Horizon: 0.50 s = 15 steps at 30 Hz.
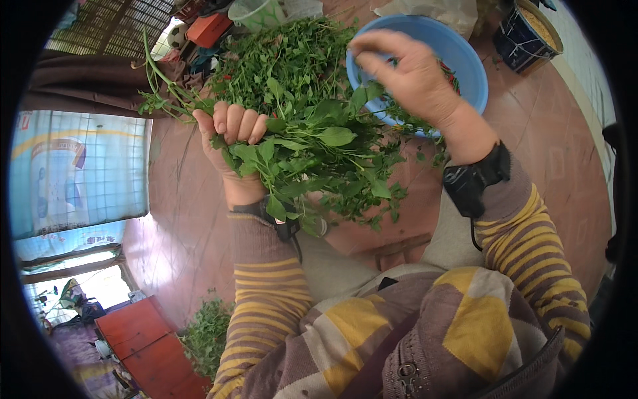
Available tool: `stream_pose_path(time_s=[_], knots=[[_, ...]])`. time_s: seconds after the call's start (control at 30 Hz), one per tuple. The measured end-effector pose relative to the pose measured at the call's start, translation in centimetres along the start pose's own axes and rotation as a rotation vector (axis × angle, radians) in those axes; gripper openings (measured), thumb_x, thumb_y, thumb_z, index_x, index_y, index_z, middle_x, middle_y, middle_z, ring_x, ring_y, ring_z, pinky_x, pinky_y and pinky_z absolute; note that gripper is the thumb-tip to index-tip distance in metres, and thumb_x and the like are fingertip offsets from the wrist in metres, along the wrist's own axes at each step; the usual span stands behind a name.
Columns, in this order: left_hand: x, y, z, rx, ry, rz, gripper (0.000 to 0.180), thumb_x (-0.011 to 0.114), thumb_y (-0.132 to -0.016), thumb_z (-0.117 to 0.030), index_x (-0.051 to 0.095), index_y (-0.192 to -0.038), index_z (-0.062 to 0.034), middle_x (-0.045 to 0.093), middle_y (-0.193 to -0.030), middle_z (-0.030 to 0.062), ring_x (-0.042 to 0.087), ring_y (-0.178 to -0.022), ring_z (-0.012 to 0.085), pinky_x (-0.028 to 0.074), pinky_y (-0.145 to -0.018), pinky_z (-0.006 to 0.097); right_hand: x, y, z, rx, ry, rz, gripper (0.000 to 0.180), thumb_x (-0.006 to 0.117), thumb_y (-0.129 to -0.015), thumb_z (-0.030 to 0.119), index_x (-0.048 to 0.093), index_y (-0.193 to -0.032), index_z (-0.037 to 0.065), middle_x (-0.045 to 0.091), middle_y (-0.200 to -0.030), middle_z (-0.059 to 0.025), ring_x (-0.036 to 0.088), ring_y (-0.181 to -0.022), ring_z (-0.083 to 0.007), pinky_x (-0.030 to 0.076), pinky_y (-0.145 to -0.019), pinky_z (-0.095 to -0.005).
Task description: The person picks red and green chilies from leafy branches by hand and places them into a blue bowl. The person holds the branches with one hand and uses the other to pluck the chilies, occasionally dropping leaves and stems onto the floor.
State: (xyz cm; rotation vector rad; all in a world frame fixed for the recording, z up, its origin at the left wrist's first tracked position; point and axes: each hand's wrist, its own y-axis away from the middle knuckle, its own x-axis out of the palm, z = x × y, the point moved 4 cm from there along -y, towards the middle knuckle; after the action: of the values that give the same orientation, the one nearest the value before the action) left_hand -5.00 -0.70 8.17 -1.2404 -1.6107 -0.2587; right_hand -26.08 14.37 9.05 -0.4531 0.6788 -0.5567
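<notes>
A bunch of leafy green chili plants [325, 143] is held in front of me, its stems closed in my left hand [236, 130]. Bare stems [163, 83] stick out past that hand toward the upper left, and the leaves spread right and down. My right hand [415, 76] is raised over the left side of a blue basin [475, 80], above the leaf tips. Its fingers are bent toward the thumb and smeared by motion, so whether anything is between them is unclear. Red and green chilies [448, 73] show inside the basin, partly behind my right hand.
Beyond the bunch lies a large heap of chili plants [286, 56] on the red tiled floor [189, 173]. A pale green basket [256, 14] stands behind it. At far right is a dark bucket [522, 40] with yellowish grain. More greenery [207, 329] lies beside a red box [143, 332], lower left.
</notes>
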Motion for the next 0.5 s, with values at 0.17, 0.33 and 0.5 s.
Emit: stream_pose_path(time_s=[0.17,0.33,0.5], knots=[[0.6,-0.1,0.6,-0.015,-0.024,0.049,0.045,0.037,-0.095,-0.043,0.046,-0.066,-0.0095,0.033,-0.051,-0.0051,0.025,-0.046,0.0076,0.026,-0.049,0.024,3.6,0.8,3.1,-0.068,-0.141,0.063,0.013,0.06,-0.078,0.016,0.062,-0.087,0.006,0.062,-0.08,-0.0064,0.057,-0.077,-0.0239,0.047,-0.064,-0.0335],[0.2,-0.5,0.6,0.013,-0.047,0.018,0.045,0.037,-0.095,-0.043,0.047,-0.067,-0.0094,0.033,-0.051,-0.005,0.025,-0.047,0.0079,0.027,-0.05,0.024,5.9,3.7,7.2,-0.401,0.046,0.327,0.01,0.062,-0.069,0.008,0.062,-0.079,0.009,0.058,-0.079,-0.0033,0.055,-0.074,-0.0232,0.047,-0.064,-0.0337],[-0.9,-0.3,0.9,0.01,-0.137,-0.204,0.048,0.037,-0.094,-0.045,0.046,-0.063,-0.01,0.033,-0.051,-0.0042,0.025,-0.049,0.0092,0.026,-0.051,0.025,8.3,4.6,6.6,-0.359,0.213,0.398,0.01,0.062,-0.064,0.012,0.059,-0.074,0.008,0.056,-0.074,-0.0064,0.056,-0.075,-0.0253,0.048,-0.068,-0.035]])
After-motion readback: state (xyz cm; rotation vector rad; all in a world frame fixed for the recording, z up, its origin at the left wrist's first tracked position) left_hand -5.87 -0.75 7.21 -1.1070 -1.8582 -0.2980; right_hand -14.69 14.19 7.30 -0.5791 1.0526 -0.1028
